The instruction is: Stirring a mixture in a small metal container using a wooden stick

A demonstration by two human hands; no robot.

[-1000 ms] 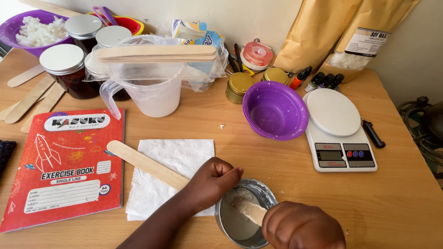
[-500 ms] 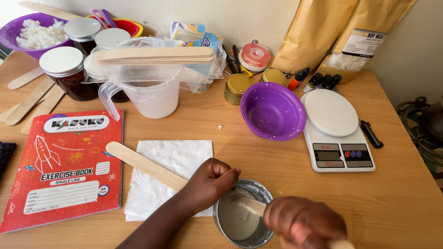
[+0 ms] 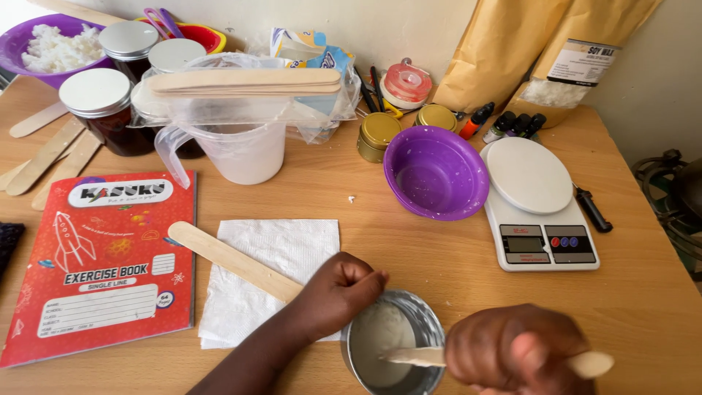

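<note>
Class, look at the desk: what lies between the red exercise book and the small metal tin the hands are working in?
In the head view, a white paper napkin with a flat wooden stick lying across it; the left hand overlaps its corner.

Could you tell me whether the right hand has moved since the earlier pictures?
Yes. The right hand has shifted rightward, away from the metal tin, drawing its wooden stick outward.

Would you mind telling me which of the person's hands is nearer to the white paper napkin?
The left hand: it lies beside the white paper napkin, overlapping its lower right corner. The right hand is farther off, beyond the small metal tin, holding a wooden stick.
</note>
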